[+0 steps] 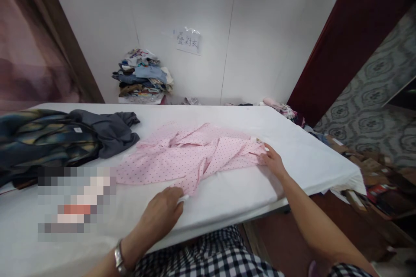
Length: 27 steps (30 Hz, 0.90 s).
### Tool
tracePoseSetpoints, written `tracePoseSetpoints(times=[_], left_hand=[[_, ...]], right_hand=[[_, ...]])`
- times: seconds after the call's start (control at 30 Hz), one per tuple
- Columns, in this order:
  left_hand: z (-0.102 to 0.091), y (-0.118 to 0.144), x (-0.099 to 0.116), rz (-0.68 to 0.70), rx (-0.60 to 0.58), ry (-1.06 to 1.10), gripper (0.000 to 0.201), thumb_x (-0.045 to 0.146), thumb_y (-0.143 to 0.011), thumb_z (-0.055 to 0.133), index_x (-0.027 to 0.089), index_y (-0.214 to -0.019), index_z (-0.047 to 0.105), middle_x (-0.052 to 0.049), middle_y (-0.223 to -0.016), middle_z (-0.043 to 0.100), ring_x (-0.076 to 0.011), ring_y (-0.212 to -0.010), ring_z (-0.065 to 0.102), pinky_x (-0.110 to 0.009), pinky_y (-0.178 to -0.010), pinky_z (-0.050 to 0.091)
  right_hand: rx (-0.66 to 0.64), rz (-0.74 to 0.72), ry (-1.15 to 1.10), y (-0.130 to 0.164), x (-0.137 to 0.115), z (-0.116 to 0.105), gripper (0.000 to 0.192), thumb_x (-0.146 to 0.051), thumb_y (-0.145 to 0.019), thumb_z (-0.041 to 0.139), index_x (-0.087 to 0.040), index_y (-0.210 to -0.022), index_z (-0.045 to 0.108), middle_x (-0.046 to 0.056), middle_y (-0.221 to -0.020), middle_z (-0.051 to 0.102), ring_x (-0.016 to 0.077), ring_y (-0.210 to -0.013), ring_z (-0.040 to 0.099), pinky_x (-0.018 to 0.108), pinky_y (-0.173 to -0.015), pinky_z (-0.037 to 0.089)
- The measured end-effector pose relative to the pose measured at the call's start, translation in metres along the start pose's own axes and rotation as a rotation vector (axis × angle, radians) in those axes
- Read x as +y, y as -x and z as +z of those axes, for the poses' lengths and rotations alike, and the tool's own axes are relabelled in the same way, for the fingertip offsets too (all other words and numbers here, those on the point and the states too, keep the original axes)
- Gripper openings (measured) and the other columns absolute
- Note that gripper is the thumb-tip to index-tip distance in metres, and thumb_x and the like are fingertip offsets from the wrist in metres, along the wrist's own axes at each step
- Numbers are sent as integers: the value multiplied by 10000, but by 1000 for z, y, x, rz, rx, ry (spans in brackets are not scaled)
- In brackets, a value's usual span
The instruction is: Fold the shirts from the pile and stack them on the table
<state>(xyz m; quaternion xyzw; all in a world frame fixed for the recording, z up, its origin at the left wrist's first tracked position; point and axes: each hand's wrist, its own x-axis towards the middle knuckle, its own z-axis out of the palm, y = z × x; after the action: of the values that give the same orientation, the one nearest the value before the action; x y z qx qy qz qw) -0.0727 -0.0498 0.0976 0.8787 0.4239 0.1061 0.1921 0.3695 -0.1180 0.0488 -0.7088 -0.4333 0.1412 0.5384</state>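
Cloth point(172, 162), pink and dotted: saw it lying crumpled on the white table point(312, 160), mid-view. Pinched its near tip at 6 o'clock in the left hand point(164, 210); gripped its end at 3 o'clock in the right hand point(274, 162). Noticed dark clothes point(110, 134) at 9 o'clock, a clothes pile point(143, 75) at 11, a paper sign point(189, 41) at 12.
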Motion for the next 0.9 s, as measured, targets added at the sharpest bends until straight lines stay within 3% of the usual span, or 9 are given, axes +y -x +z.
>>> tracePoseSetpoints(times=[0.13, 0.23, 0.33, 0.4, 0.53, 0.6, 0.67, 0.77, 0.9], left_hand=[[-51, -30, -25, -232, -32, 816, 200, 378, -801, 547, 190, -743, 582, -15, -675, 609, -170, -610, 555, -273, -546, 453], [-89, -54, -50, -465, 225, 1423, 97, 243, -842, 515, 172, -808, 571, 1, -651, 590, -130, -564, 546, -252, -552, 500], [-98, -67, -72, -604, 456, 1713, 248, 320, -941, 377, 163, -900, 565, -23, -699, 610, -129, -609, 587, -268, -600, 550], [-88, -68, -84, -688, 487, 1751, 402, 459, -956, 288, 151, -980, 547, -76, -793, 635, -165, -703, 633, -296, -611, 567], [-60, -65, -98, -749, 454, 1492, 365, 375, -894, 487, 197, -1209, 439, -94, -962, 633, -166, -749, 656, -298, -636, 570], [-53, -63, -100, -700, 462, 1222, 571, 289, -815, 589, 233, -1333, 354, -99, -1079, 615, -154, -734, 651, -318, -670, 571], [-51, -62, -101, -586, 502, 824, 736, 239, -741, 633, 251, -1401, 307, -128, -1242, 557, -195, -833, 657, -377, -744, 569], [-53, -65, -103, -313, 546, 213, 741, 185, -705, 595, 225, -1407, 364, -153, -1462, 379, -312, -1215, 514, -456, -970, 471], [-59, -77, -110, -128, 495, -146, 726, 150, -709, 552, 109, -1410, 367, -199, -1523, 280, -332, -1401, 271, -458, -1121, 289]], right_hand=[[-4, 33, -84, 2, 2, 0, 707, -379, -717, 628, -173, -1374, 468, -9, -712, 650, 143, -590, 541, 267, -543, 457], [2, 54, -115, 6, 6, 3, 721, -336, -688, 628, -159, -1370, 474, -7, -699, 654, 150, -595, 554, 281, -568, 469], [4, 45, -120, 9, 11, 6, 736, -280, -652, 624, -161, -1364, 481, 33, -820, 704, 187, -727, 620, 320, -672, 509], [-8, 20, -105, 10, 13, 8, 739, -250, -639, 617, -176, -1362, 486, 54, -925, 720, 207, -850, 641, 345, -767, 517], [12, 25, -48, 12, 13, 10, 618, -275, -656, 618, -186, -1267, 584, 61, -1004, 720, 219, -918, 648, 383, -859, 511], [31, 21, -17, 14, 11, 10, 538, -321, -690, 613, -173, -1207, 629, 78, -1037, 715, 232, -922, 651, 409, -868, 514], [25, -38, 42, 16, 10, 10, 497, -358, -719, 606, -165, -1175, 650, 95, -1059, 711, 256, -960, 647, 440, -899, 501], [-23, -204, 175, 17, 11, 6, 452, -371, -730, 613, -190, -1140, 670, 95, -1112, 697, 287, -1059, 617, 470, -967, 459], [-51, -346, 266, 16, 21, 3, 392, -371, -756, 612, -217, -1110, 681, 80, -1153, 679, 287, -1107, 596, 462, -998, 439]])
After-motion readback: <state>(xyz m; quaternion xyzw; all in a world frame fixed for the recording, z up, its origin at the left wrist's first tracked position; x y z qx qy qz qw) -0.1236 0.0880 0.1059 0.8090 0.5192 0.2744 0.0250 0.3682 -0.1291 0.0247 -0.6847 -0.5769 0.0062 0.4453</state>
